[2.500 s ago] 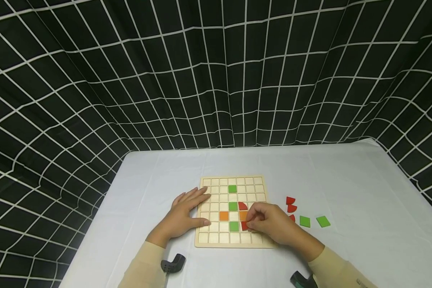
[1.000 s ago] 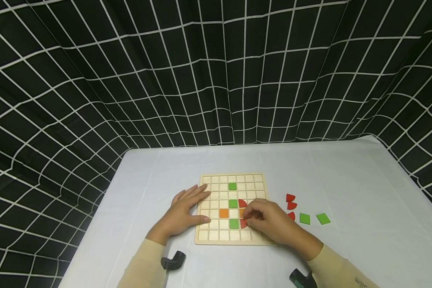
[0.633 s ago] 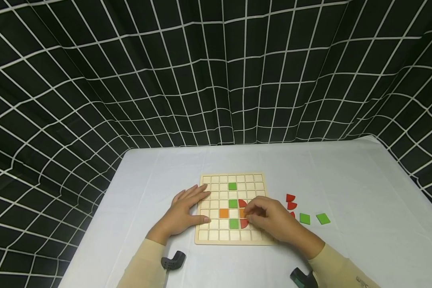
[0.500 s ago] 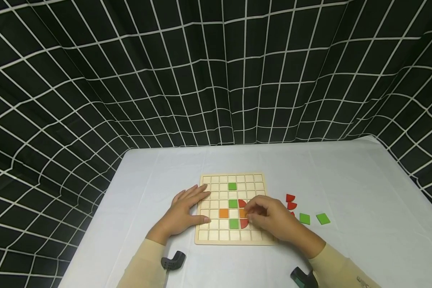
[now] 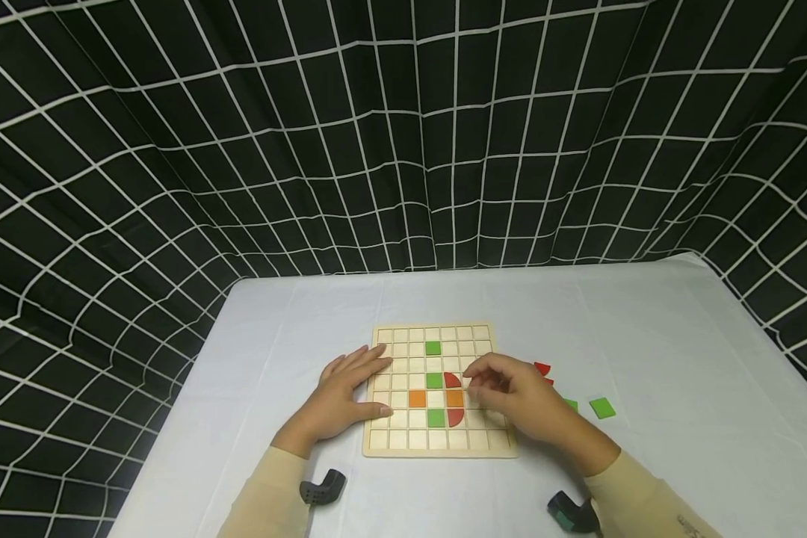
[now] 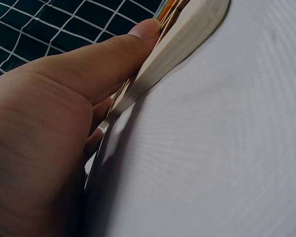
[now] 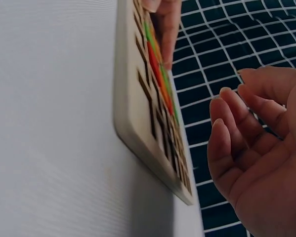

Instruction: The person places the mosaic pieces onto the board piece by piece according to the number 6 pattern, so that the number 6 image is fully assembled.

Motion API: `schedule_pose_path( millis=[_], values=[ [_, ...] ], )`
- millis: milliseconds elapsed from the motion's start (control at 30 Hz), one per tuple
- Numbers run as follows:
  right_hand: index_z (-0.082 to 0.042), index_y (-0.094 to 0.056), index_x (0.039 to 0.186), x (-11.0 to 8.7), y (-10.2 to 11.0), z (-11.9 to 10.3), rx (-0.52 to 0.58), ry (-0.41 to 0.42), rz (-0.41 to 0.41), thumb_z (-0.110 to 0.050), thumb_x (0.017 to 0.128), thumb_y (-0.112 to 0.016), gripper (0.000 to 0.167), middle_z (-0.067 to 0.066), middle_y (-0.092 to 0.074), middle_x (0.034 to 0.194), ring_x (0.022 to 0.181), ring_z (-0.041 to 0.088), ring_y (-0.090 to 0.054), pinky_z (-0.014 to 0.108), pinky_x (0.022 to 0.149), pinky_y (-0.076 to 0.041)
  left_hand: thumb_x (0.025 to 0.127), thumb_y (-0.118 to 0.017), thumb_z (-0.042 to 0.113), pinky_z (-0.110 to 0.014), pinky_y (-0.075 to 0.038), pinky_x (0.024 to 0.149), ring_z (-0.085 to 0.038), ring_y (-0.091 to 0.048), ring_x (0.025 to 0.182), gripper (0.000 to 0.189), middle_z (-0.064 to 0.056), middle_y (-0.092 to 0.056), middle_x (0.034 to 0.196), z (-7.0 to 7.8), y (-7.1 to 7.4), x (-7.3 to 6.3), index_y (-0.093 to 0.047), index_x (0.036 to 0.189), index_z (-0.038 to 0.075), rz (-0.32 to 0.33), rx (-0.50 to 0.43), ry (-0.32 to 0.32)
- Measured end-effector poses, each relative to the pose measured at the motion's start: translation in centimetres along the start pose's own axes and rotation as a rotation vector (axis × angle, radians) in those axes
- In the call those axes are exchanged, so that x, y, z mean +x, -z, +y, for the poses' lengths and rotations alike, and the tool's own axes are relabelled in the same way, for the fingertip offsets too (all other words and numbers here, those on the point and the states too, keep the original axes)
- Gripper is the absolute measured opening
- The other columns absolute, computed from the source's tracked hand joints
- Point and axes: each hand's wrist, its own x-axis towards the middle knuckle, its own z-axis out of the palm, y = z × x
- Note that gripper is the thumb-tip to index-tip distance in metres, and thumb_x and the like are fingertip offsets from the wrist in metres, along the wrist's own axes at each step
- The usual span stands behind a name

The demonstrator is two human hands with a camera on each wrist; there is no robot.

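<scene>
Head: the left hand (image 5: 341, 400) rests straight-fingered on a square pale-wood grid board (image 5: 418, 440); the right hand (image 5: 526, 394) hovers beside its two flat red quarter-circles (image 5: 455, 418). Left wrist: thumb (image 6: 113, 57) on the board's edge. Right wrist: loosely bent fingers (image 7: 220, 144) hold nothing.

I can read nothing here: the dark lettering (image 5: 690, 525) on my right sleeve (image 5: 642, 499), near right, is too small.

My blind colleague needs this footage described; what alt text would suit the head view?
A left hand rests on the left edge of a gridded board, while an empty right hand hovers over its right side. Green squares, orange squares and red quarter circles sit in some cells; more green and red pieces lie on the white table at right.
</scene>
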Motion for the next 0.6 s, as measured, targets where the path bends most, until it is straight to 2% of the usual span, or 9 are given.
schedule_pose_path(
  millis=[167,600],
  values=[
    [-0.008,-0.075,0.114,0.1,0.8,-0.2,0.004,0.007,0.023,0.000,0.098,-0.077,0.018,-0.004,-0.071,0.094,0.089,0.021,-0.066,0.031,0.078,-0.057,0.091,-0.086,0.052,-0.051,-0.001,0.131,-0.021,-0.016,0.164,0.088,0.007,-0.028,0.177,0.1,0.1,0.0,-0.050,0.166,0.023,0.001,-0.005,-0.001],
    [-0.012,-0.076,0.116,-0.2,2.8,-0.9,-0.008,-0.006,0.096,-0.012,0.103,-0.077,0.013,-0.002,-0.071,0.099,0.092,0.023,-0.066,0.031,0.079,-0.056,0.091,-0.087,0.050,-0.051,0.000,0.131,-0.021,-0.016,0.164,0.088,0.009,-0.027,0.177,0.1,0.0,-0.1,-0.050,0.166,0.023,-0.010,-0.006,0.005]
  ],
)
